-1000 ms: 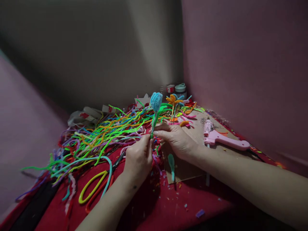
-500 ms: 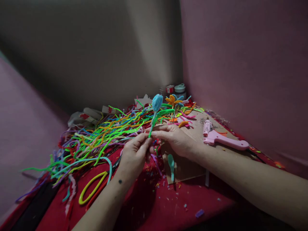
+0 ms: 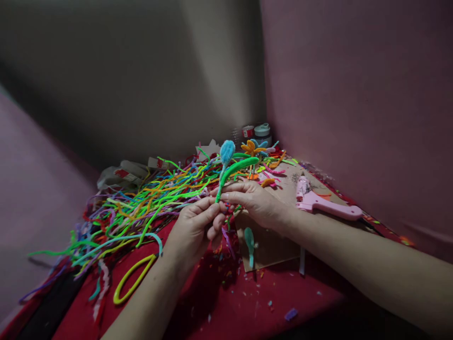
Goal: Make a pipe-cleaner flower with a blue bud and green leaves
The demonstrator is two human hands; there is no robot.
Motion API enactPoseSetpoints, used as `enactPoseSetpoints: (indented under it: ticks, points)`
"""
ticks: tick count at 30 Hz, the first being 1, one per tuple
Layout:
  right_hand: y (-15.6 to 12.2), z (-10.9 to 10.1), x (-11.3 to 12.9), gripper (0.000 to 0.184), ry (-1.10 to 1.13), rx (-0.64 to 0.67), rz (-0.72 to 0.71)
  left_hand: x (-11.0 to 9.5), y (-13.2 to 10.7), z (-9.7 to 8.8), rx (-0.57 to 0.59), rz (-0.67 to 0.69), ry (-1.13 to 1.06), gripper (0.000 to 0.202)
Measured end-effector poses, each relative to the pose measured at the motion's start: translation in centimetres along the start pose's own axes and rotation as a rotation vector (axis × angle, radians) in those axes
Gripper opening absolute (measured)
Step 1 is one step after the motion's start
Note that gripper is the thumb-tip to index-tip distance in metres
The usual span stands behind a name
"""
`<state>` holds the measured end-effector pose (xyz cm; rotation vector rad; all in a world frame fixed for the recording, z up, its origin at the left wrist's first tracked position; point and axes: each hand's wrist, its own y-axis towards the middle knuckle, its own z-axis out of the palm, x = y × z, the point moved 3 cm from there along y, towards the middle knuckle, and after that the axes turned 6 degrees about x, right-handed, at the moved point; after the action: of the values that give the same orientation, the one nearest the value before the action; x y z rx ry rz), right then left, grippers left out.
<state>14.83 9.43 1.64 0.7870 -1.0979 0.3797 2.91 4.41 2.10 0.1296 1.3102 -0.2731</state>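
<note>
A pipe-cleaner flower [image 3: 227, 153] with a light blue bud, a pale stem and a long green leaf stands upright between my hands. My left hand [image 3: 198, 219] pinches the lower stem between thumb and fingers. From the right, my right hand [image 3: 253, 200] closes its fingertips on the same green-wrapped stem, just below the leaf. The stem's bottom end is hidden by my fingers. Beneath my right hand, a teal leaf-shaped piece [image 3: 249, 243] lies on a sheet of brown cardboard [image 3: 272, 250].
Many coloured pipe cleaners [image 3: 159, 189] are heaped on the red cloth [image 3: 307, 293] at left. A pink glue gun [image 3: 329, 206] rests on the right. Behind are an orange pipe-cleaner flower [image 3: 252, 148] and a lidded jar [image 3: 262, 132]. Yellow scissor handles [image 3: 132, 283] lie near my left forearm.
The flower has turned slightly in my fingers, so its green leaf now shows broader toward the right. My left fingers have shifted their hold a little on the stem.
</note>
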Motion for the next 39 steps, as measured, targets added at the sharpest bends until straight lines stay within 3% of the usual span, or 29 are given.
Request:
enactPoseSetpoints:
  ticks: [10, 13, 17, 23, 29, 34, 39]
  points:
    - [-0.3, 0.1, -0.7, 0.011, 0.132, 0.084, 0.051, 0.8, 0.1, 0.1, 0.287, -0.036, -0.28, 0.01]
    - [-0.4, 0.1, -0.5, 0.015, 0.083, 0.041, 0.003, 0.9, 0.0, 0.0, 0.294, -0.034, -0.254, 0.012]
    - [-0.3, 0.0, -0.4, 0.015, 0.025, -0.014, -0.046, 0.4, 0.1, 0.0, 0.188, -0.003, -0.058, 0.013]
    - [-0.4, 0.1, -0.2, 0.015, -0.042, -0.11, -0.027, 0.0, 0.0, 0.0, -0.09, 0.092, 0.57, 0.018]
    - [-0.3, 0.0, -0.3, 0.014, -0.096, -0.169, -0.028, 0.6, 0.2, -0.7, -0.199, 0.205, 0.897, 0.022]
    - [-0.3, 0.2, 0.0, 0.02, -0.179, -0.14, -0.042, 0.6, 0.3, -0.8, -0.214, 0.155, 0.738, 0.02]
    - [-0.4, 0.6, 0.4, 0.023, -0.136, -0.169, -0.048, 0.2, 0.3, -0.5, -0.028, 0.012, 0.311, 0.016]
